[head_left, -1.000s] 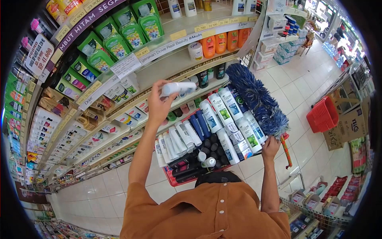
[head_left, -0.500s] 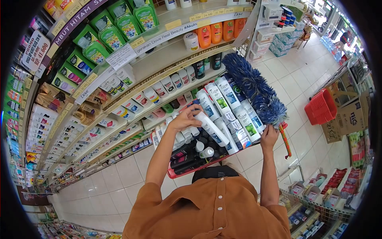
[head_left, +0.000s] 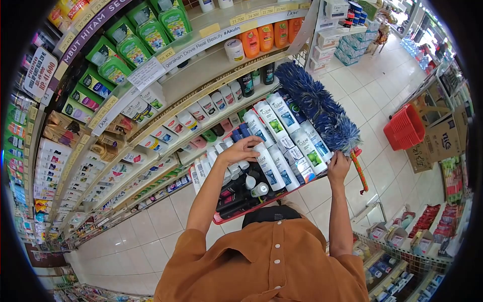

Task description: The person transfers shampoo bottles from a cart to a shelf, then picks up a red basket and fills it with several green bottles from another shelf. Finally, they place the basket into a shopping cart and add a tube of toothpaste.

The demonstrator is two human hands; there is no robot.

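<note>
My left hand (head_left: pixel 245 151) is closed at the far end of a white Clear shampoo bottle (head_left: pixel 269 168), which lies label up beside another Clear bottle. Both lie in a red basket (head_left: pixel 261 205) packed with more white bottles, small boxes and, on its left side, dark bottles (head_left: pixel 234 197). My right hand (head_left: pixel 339 167) is closed at the basket's near right corner, its fingers partly hidden against the rim. Along the basket's right side lies a fluffy blue duster (head_left: pixel 322 108), its orange patterned handle (head_left: pixel 359 171) sticking out just past my right hand.
Shelves (head_left: pixel 196 60) of shampoo and care products curve along the left and front, with green bottles (head_left: pixel 133 43) up high. On the right are a red shopping basket (head_left: pixel 404 128), cardboard boxes (head_left: pixel 443 133) and a wire rack (head_left: pixel 402 251). White floor tiles (head_left: pixel 146 226) show below the shelves.
The bottle at my left hand has turned label up and settled lower, in line with its neighbour. My left hand has shifted slightly; my right hand stays at the basket's corner.
</note>
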